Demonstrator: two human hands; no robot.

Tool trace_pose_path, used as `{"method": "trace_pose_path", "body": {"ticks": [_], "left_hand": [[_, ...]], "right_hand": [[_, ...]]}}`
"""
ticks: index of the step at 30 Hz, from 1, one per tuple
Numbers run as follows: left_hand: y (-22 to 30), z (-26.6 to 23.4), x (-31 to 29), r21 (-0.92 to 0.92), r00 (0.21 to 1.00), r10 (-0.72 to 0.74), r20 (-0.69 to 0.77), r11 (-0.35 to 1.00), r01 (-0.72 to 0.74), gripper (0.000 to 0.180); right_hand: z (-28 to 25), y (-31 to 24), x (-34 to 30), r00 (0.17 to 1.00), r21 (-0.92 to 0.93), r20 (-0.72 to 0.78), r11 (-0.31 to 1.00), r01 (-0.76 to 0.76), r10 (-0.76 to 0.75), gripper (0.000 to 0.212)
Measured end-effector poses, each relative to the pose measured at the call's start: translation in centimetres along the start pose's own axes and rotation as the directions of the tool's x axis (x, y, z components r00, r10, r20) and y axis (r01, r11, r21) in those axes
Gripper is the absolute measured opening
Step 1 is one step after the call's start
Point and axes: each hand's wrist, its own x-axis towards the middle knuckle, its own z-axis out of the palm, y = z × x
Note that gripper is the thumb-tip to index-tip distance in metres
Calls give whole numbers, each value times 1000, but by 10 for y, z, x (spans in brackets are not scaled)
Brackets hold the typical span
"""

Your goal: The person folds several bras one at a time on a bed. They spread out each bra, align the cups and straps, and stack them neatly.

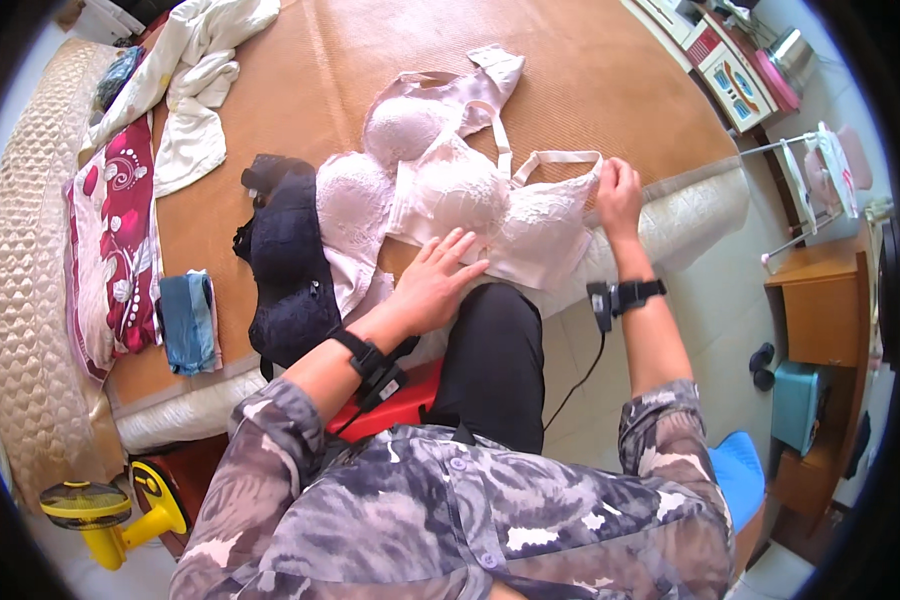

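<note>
A cream-white bra [460, 195] with lace-edged cups lies spread along the near edge of the bed. My left hand [435, 283] rests on its lower band, fingers stretched out and palm down. At the bra's right end, my right hand [619, 196] has its fingers closed on the edge where the strap [560, 156] meets the cup. Behind and to the left lies a pale pink bra [410, 128], and another pale pink cup [354, 195] shows beside it. A black bra [288, 265] lies left of these.
Left on the brown bed mat [300, 60] are folded blue cloths [186, 322], a red-and-white patterned cloth [120, 240] and a rumpled white garment [195, 120]. A yellow fan [110, 535] stands at lower left. A wooden cabinet [820, 310] and white rack [810, 200] stand right.
</note>
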Motion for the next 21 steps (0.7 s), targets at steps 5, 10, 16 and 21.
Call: {"method": "trace_pose_path", "body": {"ticks": [5,10,16,21], "left_hand": [[-5,-32,-43,21,979,-145,-144,988,150,43],[-17,-60,-92,149,895,-314,-317,915,374,38],[-73,-53,-185,-139,378,-800,-465,488,862,57],[-94,-44,-195,-371,181,-920,-347,312,874,62]], "right_hand": [[8,-58,-39,831,96,370,907,410,-415,25],[40,-28,-49,824,81,373,900,428,-426,27],[13,-90,-29,835,340,416,913,225,-361,28],[-2,-167,-47,650,579,692,779,-241,-313,22]]}}
